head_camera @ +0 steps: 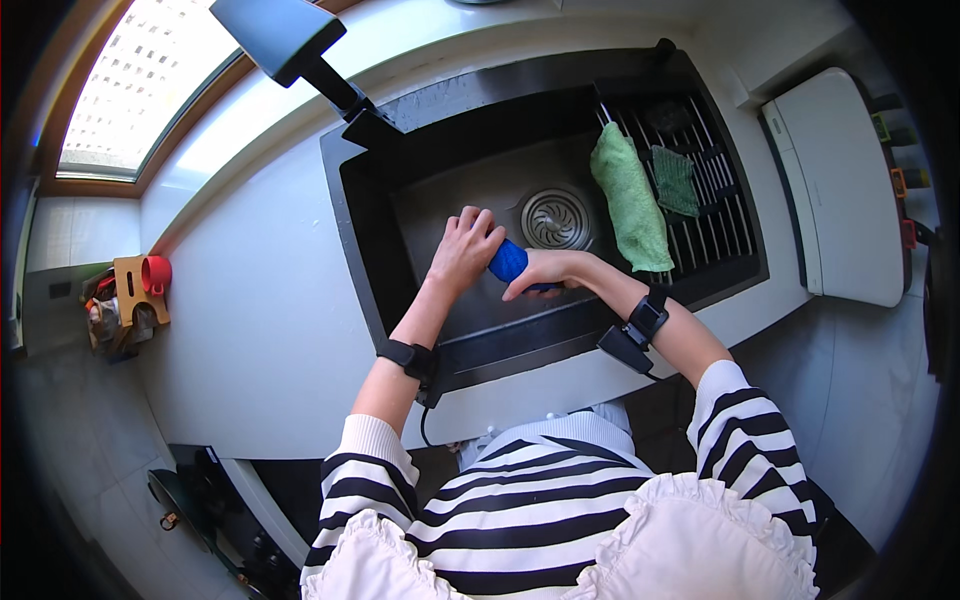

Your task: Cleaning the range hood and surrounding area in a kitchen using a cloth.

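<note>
Over the dark sink basin, a blue textured cloth (508, 260) is bunched between my two hands. My left hand (466, 246) grips its upper left end with curled fingers. My right hand (546, 271) is closed around the lower right part, the thumb lying along its near side; most of those fingers are hidden. Just beyond my right hand is the round metal drain strainer (556, 219) in the floor of the sink (450, 169). Black straps with small devices are fastened round both forearms.
A green cloth (634, 199) and a green scouring pad (676, 181) lie on the rack (718, 176) at the sink's right. The dark faucet (330, 82) rises at the back left corner. A red mug (156, 275) stands far left, a white knife-and-board holder (840, 187) far right.
</note>
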Action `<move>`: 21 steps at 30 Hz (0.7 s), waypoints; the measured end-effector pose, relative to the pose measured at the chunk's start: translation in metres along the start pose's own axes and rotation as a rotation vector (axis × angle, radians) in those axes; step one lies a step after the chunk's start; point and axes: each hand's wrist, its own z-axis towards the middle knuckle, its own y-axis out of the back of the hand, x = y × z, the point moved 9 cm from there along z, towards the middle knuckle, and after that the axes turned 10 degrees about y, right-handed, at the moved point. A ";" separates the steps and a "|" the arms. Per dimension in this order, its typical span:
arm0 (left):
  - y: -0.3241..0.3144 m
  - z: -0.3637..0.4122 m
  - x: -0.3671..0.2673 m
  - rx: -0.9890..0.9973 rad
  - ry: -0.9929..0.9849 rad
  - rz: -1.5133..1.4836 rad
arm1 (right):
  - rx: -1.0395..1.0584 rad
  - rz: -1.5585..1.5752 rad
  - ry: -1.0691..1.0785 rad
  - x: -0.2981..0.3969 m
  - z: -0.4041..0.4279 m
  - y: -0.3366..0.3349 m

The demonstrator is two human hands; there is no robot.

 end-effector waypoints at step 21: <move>-0.117 -0.062 -0.035 0.481 1.290 -1.943 | -0.531 -1.864 0.782 0.072 -0.009 0.027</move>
